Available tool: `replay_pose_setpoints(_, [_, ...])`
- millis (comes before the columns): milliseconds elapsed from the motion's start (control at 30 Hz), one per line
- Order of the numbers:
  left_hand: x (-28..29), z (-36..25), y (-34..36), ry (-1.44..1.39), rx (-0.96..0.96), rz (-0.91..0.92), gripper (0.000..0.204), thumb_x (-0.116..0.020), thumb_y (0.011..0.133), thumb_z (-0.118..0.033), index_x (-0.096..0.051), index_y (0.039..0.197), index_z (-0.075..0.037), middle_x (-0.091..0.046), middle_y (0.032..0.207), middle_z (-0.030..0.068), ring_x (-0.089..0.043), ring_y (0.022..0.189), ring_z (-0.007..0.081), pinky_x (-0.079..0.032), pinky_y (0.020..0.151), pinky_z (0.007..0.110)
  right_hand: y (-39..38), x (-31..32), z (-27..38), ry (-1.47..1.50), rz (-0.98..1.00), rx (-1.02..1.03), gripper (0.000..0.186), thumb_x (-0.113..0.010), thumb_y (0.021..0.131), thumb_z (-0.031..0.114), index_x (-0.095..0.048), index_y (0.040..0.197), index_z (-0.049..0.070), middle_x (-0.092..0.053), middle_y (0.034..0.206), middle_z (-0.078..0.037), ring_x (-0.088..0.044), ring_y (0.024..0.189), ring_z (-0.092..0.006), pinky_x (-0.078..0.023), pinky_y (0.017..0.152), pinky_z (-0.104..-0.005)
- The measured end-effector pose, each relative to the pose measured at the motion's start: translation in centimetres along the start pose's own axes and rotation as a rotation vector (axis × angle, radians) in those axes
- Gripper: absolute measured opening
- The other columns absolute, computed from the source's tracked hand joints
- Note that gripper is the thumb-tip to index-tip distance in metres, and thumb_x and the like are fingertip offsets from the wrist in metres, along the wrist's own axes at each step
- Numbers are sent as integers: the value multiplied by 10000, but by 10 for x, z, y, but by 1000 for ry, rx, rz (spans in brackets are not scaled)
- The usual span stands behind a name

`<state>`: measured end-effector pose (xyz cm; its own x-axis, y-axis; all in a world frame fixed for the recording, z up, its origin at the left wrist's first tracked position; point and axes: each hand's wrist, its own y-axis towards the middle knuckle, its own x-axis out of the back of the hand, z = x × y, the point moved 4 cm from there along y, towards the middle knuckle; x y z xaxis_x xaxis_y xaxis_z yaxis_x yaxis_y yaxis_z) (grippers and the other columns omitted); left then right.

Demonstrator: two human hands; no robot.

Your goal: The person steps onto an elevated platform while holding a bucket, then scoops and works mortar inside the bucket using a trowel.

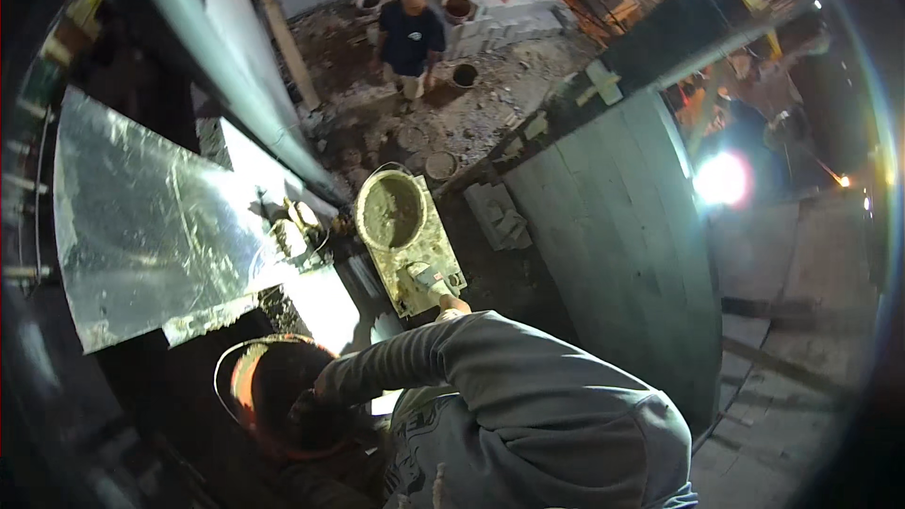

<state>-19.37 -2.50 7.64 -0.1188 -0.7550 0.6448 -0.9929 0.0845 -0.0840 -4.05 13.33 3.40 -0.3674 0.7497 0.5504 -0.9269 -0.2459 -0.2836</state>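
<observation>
My grey-sleeved right arm reaches across to an orange bucket (247,379) with a wire handle at the lower left. My right hand (311,405) is dark and indistinct at the bucket's shadowed interior; its fingers cannot be made out. I see no sign of my left hand. Just ahead, a round bucket of grey mortar (391,207) rests on a mortar-spattered board (438,236), with a shoe (426,278) on the board's near part. To the left lies a large scuffed metal sheet (141,226), with small unclear objects (292,231) by its right edge.
A person (412,42) in a dark shirt and cap stands below among rubble and buckets (464,75). A long panel wall (613,254) runs along the right, with blocks (497,217) beside it. Beyond are bright lamps (721,179) and blurred figures. A pipe (226,75) slants at upper left.
</observation>
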Motion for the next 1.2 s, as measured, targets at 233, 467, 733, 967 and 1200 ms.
replay_pose_setpoints(233, [-14, -15, 14, -13, -70, 68, 451, -671, 742, -290, -573, 1092, -22, -595, 1041, 123, -563, 961, 250, -430, 836, 354, -14, 9, 18, 49, -96, -61, 399, -644, 665, 307, -598, 1003, 98, -622, 884, -125, -613, 776, -302, -487, 673, -421])
replay_pose_setpoints(467, [28, 7, 36, -44, -115, 69, 452, -666, 749, -310, -582, 1076, -10, -606, 1014, 124, -571, 942, 249, -433, 823, 351, 28, 1, 66, 48, -87, 5, 429, -675, 642, 317, -601, 1007, 104, -624, 897, -124, -619, 788, -296, -493, 680, -418])
replay_pose_setpoints(733, [122, 84, 30, -60, -46, -58, 457, -660, 756, -333, -591, 1057, 4, -619, 984, 125, -580, 920, 248, -436, 808, 348, 45, -22, 94, -139, 172, 55, 312, -613, 662, 264, -580, 909, 76, -603, 841, -152, -593, 827, -329, -473, 713, -426])
replay_pose_setpoints(967, [136, 87, 22, -158, 194, -36, 435, -690, 727, -333, -627, 996, 3, -645, 922, 129, -607, 825, 264, -452, 760, 359, 37, -21, 83, -236, 247, -154, 340, -548, 707, 276, -534, 964, 55, -588, 837, -178, -576, 802, -355, -459, 680, -430])
replay_pose_setpoints(1200, [120, 105, 27, -440, 95, -59, 418, -679, 734, -332, -629, 993, -8, -641, 939, 138, -598, 832, 287, -444, 759, 411, 36, -34, 69, -58, 262, -309, 317, -572, 750, 300, -551, 952, 57, -590, 828, -186, -580, 795, -337, -457, 705, -427])
